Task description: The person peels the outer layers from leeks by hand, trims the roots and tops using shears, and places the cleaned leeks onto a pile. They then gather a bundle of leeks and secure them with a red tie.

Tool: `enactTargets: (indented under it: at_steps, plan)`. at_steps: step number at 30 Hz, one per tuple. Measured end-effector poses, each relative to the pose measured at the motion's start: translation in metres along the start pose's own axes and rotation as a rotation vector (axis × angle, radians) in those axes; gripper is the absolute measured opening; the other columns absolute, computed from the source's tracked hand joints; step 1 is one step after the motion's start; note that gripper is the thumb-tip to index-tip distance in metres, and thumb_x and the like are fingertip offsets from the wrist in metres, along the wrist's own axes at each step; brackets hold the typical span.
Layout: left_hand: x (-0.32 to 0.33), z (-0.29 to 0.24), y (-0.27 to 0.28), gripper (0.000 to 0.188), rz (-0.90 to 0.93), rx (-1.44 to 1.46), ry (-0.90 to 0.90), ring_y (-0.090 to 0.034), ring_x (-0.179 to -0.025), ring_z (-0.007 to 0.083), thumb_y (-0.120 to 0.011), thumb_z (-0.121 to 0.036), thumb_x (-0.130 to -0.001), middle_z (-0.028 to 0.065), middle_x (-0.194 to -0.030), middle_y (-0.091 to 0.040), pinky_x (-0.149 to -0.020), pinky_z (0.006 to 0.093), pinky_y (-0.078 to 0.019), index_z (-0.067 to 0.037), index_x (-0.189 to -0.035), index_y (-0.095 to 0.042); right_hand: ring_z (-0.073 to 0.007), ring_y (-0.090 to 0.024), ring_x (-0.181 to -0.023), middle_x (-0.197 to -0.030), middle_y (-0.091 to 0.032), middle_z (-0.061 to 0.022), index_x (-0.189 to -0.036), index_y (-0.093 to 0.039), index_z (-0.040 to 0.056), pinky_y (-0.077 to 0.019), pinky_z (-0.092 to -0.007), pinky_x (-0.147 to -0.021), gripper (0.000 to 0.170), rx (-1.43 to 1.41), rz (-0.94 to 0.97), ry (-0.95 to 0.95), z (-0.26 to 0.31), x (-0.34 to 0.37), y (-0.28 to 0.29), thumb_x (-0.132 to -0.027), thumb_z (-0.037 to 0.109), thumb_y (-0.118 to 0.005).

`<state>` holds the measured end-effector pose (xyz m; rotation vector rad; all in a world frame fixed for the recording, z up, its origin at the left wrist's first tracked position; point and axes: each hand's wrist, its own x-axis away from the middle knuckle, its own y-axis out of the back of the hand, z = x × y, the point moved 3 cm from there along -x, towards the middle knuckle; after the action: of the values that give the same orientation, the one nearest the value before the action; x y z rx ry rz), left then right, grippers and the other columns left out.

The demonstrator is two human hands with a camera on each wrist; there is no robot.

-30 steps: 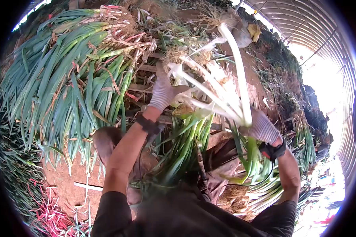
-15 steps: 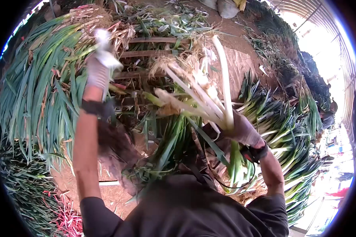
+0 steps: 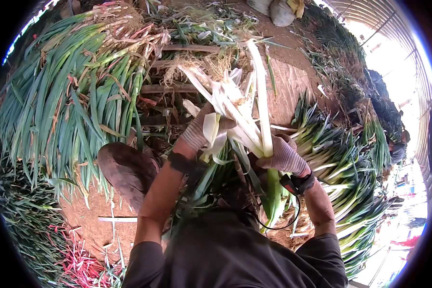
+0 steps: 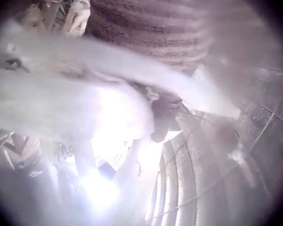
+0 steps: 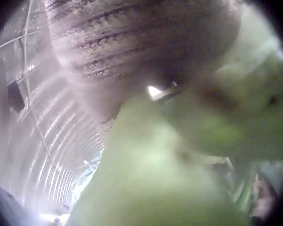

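A striped work glove covers each hand. The right hand grips a bunch of long green onions in front of the body, white shafts and roots upward, green leaves hanging below the fist. At the left side of the bunch, the left hand holds a loose pale leaf beside the thumb. In the left wrist view, blurred white onion layers cross in front of the glove. Green onion leaf fills much of the right wrist view, close under the glove.
A large heap of untrimmed green onions lies at the left, roots at the far end. Cleaner onions lie in a row at the right. Wooden slats with leaf scraps stand ahead. Red ties lie at lower left.
The left hand swung out left to the heap with a white strip, then came back to the bunch. The right hand kept its grip while the bunch shifted slightly left.
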<state>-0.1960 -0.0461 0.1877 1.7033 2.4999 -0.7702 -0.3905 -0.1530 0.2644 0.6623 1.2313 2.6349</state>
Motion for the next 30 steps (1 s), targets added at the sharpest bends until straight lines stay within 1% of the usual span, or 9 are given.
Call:
enactTargets:
  at_steps: [5,9,12,14,16,20,24,26,30]
  plan:
    - [0.0,0.002,-0.004,0.04,0.36,0.217,0.18,-0.063,-0.107,0.0226,-0.068,-0.013,-0.09,0.0118,-0.118,-0.063,-0.092,0.0421,-0.0555,-0.003,-0.126,-0.054,-0.0185,-0.065,-0.081,-0.088,-0.069,-0.0117,-0.11,-0.062,-0.004,-0.0531,-0.0299,-0.077,0.055,0.038,0.041,0.081,-0.012,-0.005,0.0,-0.064,0.017,-0.083]
    - [0.019,0.023,-0.002,0.051,0.199,0.779,0.37,-0.06,-0.113,0.0227,-0.062,-0.026,-0.094,0.0131,-0.124,-0.062,-0.104,0.0323,-0.0467,-0.006,-0.139,-0.049,-0.0176,-0.065,-0.079,-0.086,-0.069,-0.011,-0.107,-0.063,-0.0033,-0.0532,-0.0296,-0.074,0.052,0.008,0.068,0.1,-0.004,0.005,0.002,-0.064,0.017,-0.085]
    - [0.013,0.002,-0.002,0.046,0.084,-0.197,0.416,-0.061,-0.109,0.0195,-0.063,-0.027,-0.09,0.011,-0.124,-0.064,-0.099,0.0264,-0.0473,-0.007,-0.13,-0.056,-0.0172,-0.065,-0.08,-0.087,-0.069,-0.0112,-0.11,-0.062,-0.0034,-0.0533,-0.0304,-0.074,0.052,-0.052,0.064,0.113,-0.007,0.003,-0.001,-0.066,0.015,-0.084]
    - [-0.015,-0.005,0.011,0.043,0.114,-1.674,0.204,-0.062,-0.104,0.018,-0.064,-0.028,-0.088,0.01,-0.121,-0.066,-0.094,0.0234,-0.0488,-0.007,-0.124,-0.059,-0.0169,-0.065,-0.081,-0.088,-0.069,-0.0113,-0.112,-0.061,-0.0033,-0.0534,-0.031,-0.075,0.053,-0.121,0.06,0.095,-0.014,0.002,-0.006,-0.067,0.014,-0.083]
    - [-0.034,-0.026,0.064,0.036,0.094,-1.981,0.027,-0.066,-0.091,0.0182,-0.055,-0.034,-0.091,0.0114,-0.11,-0.07,-0.078,0.0226,-0.0535,-0.007,-0.113,-0.065,-0.0173,-0.065,-0.082,-0.09,-0.069,-0.0116,-0.116,-0.059,-0.0022,-0.0536,-0.0315,-0.077,0.055,-0.137,0.022,0.125,-0.013,0.007,-0.009,-0.068,0.014,-0.082]
    - [-0.053,-0.125,0.236,0.042,-0.439,-2.06,-0.004,-0.066,-0.083,0.0225,-0.053,-0.041,-0.092,0.0129,-0.099,-0.069,-0.074,0.0341,-0.055,-0.005,-0.111,-0.064,-0.0192,-0.065,-0.089,-0.099,-0.068,-0.012,-0.116,-0.06,0.0002,-0.0543,-0.0327,-0.078,0.054,-0.221,-0.067,-0.04,-0.02,0.036,0.002,-0.069,0.014,-0.083]
    - [-0.034,-0.207,0.274,0.049,-0.508,-1.729,-0.008,-0.066,-0.076,0.0268,-0.051,-0.048,-0.092,0.0143,-0.088,-0.068,-0.07,0.0457,-0.0565,-0.004,-0.109,-0.063,-0.0173,-0.062,-0.092,-0.105,-0.065,-0.0107,-0.122,-0.055,-0.0007,-0.0539,-0.0314,-0.079,0.062,-0.3,-0.204,-0.144,-0.064,0.045,0.02,-0.067,0.008,-0.083]
    - [-0.043,-0.158,0.221,0.046,-0.695,-0.661,0.268,-0.065,-0.082,0.0316,-0.043,-0.039,-0.099,0.0171,-0.092,-0.067,-0.067,0.0472,-0.0589,0.002,-0.107,-0.059,-0.014,-0.06,-0.09,-0.1,-0.064,-0.0063,-0.122,-0.053,-0.002,-0.0533,-0.0294,-0.078,0.061,-0.397,-0.135,-0.176,-0.067,0.03,0.028,-0.068,0.004,-0.081]
    - [-0.029,-0.027,0.116,0.039,-0.383,-0.141,0.261,-0.064,-0.085,0.0247,-0.04,-0.031,-0.101,0.0147,-0.105,-0.065,-0.074,0.0381,-0.0571,0.0,-0.122,-0.053,-0.0105,-0.06,-0.08,-0.089,-0.064,-0.003,-0.11,-0.059,-0.0038,-0.0528,-0.0274,-0.071,0.045,-0.444,-0.276,-0.059,-0.04,0.022,0.029,-0.07,0.003,-0.08]
